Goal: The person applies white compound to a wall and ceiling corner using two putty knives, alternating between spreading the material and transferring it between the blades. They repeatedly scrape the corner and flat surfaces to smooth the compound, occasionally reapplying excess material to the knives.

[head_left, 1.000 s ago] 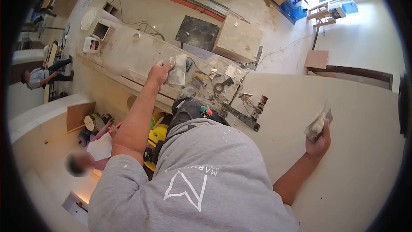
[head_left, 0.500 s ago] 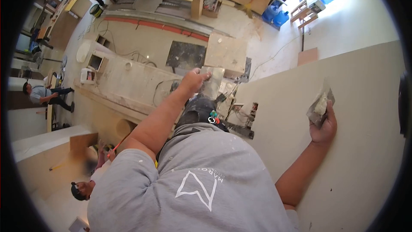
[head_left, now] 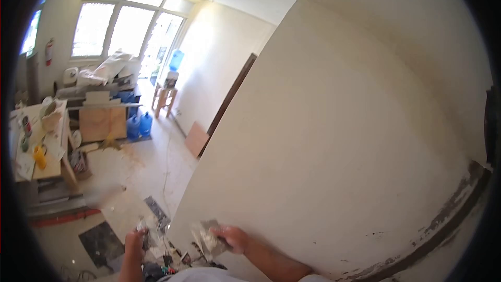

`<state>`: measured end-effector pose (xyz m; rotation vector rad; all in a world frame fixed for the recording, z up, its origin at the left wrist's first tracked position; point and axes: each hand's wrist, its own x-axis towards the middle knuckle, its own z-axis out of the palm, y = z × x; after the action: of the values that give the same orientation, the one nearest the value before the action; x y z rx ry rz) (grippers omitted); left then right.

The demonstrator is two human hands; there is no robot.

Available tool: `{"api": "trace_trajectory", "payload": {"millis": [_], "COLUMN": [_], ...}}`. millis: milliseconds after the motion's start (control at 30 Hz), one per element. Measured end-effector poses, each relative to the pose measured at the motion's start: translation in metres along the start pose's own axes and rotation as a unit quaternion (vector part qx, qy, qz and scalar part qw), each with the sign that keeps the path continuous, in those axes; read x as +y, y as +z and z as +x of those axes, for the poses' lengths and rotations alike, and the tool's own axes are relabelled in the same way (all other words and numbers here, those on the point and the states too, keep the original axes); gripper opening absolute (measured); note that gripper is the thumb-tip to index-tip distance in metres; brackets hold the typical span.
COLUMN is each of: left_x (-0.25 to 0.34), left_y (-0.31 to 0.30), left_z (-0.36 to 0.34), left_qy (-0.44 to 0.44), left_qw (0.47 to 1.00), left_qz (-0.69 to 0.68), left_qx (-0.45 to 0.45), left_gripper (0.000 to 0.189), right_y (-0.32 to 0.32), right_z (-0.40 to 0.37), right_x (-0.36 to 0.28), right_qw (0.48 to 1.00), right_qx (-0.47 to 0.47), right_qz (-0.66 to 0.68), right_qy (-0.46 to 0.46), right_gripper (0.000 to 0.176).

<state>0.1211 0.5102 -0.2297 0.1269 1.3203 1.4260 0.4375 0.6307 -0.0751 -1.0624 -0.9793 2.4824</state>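
At the bottom of the view, my right hand (head_left: 235, 238) is closed on a putty scraper (head_left: 204, 234), a flat blade with pale putty smeared on it, close to the pale wall (head_left: 323, 156). To its left, my left hand (head_left: 134, 240) grips a second flat scraper (head_left: 144, 228), seen nearly edge-on and partly blurred. The two blades are apart. A dark band of rough, patchy surface (head_left: 443, 230) runs along the wall's edge at lower right.
Left stands a work table (head_left: 57, 141) with a yellow container (head_left: 39, 156) and tools. Beyond are blue water jugs (head_left: 140, 125), a plywood board (head_left: 103, 124) and a wooden stand (head_left: 164, 99) bearing a water dispenser. A dark board (head_left: 102, 245) lies on the floor below.
My head has tilted up from my body and the floor toward the wall and windows. Both hands now sit low in view, closer together, still holding the scrapers. The co-workers are out of view.
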Motion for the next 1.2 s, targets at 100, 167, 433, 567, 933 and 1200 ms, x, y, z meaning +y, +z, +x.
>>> {"api": "trace_trajectory", "payload": {"millis": [100,167,433,567,933,1200], "left_x": [-0.001,0.008,0.037,0.093,0.116,0.205], "left_y": [-0.012,-0.014,0.007,0.032,0.070,0.132], "left_z": [0.028,0.037,0.083,0.069,0.113,0.040], "left_qy": [-0.028,-0.061,0.020,-0.001,-0.169,-0.013], "left_qw": [0.997,0.990,0.980,0.962,0.960,0.891], "left_qz": [-0.048,-0.087,-0.019,0.219,0.030,0.019], "left_qx": [-0.061,-0.093,-0.197,-0.165,-0.222,-0.454], "left_gripper": [0.014,0.015,0.023,0.020,0.018,0.032], "right_y": [0.004,0.010,0.050,0.080,0.097,0.139], "right_z": [0.004,0.012,0.038,0.036,0.033,-0.006], "right_x": [0.024,0.033,0.023,0.004,-0.007,-0.038], "right_qw": [0.998,0.996,0.990,0.981,0.935,0.854], "right_qx": [0.044,0.067,0.086,0.117,0.265,0.397], "right_qz": [0.003,0.023,0.109,0.143,0.162,-0.030], "right_qy": [0.042,0.050,-0.028,-0.065,-0.172,-0.336], "right_gripper": [0.031,0.031,0.030,0.029,0.037,0.044]}}
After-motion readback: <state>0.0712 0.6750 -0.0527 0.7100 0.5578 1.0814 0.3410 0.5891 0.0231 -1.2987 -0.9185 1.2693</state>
